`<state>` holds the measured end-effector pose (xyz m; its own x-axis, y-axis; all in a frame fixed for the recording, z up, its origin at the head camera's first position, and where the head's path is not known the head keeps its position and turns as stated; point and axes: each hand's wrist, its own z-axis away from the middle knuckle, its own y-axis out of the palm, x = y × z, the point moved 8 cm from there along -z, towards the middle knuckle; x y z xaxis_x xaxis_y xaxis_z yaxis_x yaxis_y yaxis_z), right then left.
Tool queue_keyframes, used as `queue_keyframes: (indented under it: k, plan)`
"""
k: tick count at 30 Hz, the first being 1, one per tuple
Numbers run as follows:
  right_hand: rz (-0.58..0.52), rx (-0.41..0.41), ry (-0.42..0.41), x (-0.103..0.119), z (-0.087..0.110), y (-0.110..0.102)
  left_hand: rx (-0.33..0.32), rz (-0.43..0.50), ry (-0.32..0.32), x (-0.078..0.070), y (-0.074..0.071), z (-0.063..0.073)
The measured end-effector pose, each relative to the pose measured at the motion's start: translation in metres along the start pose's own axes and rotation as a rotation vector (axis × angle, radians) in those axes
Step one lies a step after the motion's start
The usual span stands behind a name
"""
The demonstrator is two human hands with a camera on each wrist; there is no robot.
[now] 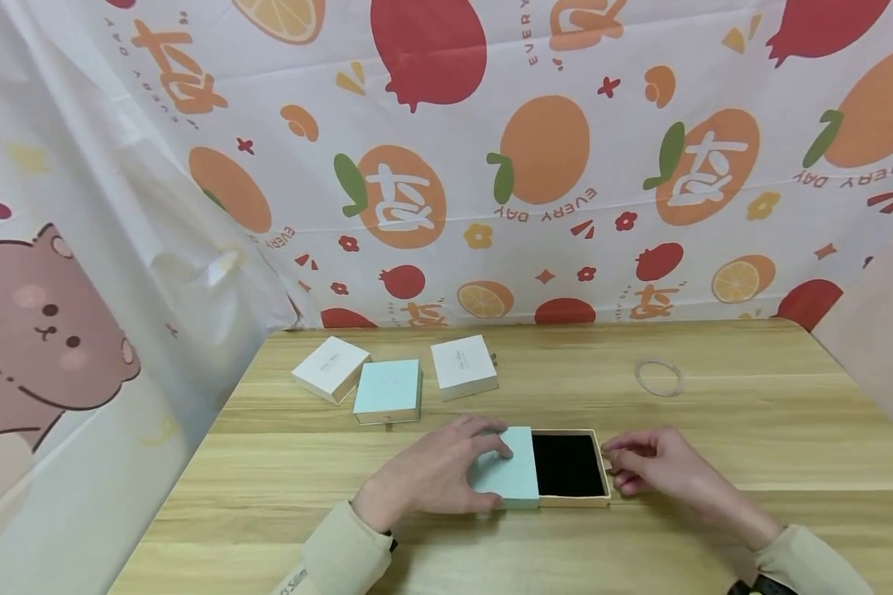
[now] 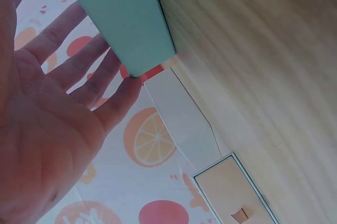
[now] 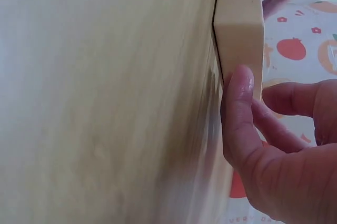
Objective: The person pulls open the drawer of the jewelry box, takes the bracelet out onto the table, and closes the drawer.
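Observation:
A mint-green drawer-style gift box [image 1: 517,471] lies on the table, its inner drawer [image 1: 601,502] slid partway out to the right. Black padding [image 1: 565,465] lines the drawer. My left hand [image 1: 446,471] grips the mint sleeve, thumb along the near side and fingers over the top and far side. In the left wrist view, the sleeve's end [image 2: 124,24] stands against those fingers. At the drawer's right end, my right hand [image 1: 662,467] pinches the small pull tab. The right wrist view shows fingertips [image 3: 242,79] against the drawer's end [image 3: 239,40]; the tab is hidden there.
Behind my left hand sit a closed mint box [image 1: 389,388] and a white box [image 1: 332,368] close beside it. Another white box [image 1: 465,366] stands a little to their right. A clear ring [image 1: 658,378] lies at the back right. A fruit-print curtain [image 1: 454,165] hangs behind the table.

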<state>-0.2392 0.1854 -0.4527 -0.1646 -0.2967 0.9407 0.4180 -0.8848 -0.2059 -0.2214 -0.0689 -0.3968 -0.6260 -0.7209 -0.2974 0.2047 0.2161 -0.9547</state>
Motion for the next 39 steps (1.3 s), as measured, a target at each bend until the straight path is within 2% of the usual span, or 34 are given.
queue_keyframes:
  k: [7, 39]
  plan:
    - [-0.01, 0.019, 0.002, 0.0, -0.001, 0.008, -0.006, 0.001, 0.001, 0.0, 0.0, 0.0]
    - [-0.06, -0.134, 0.042, 0.005, 0.0, 0.017, -0.022, 0.038, -0.024, 0.003, 0.0, 0.001]
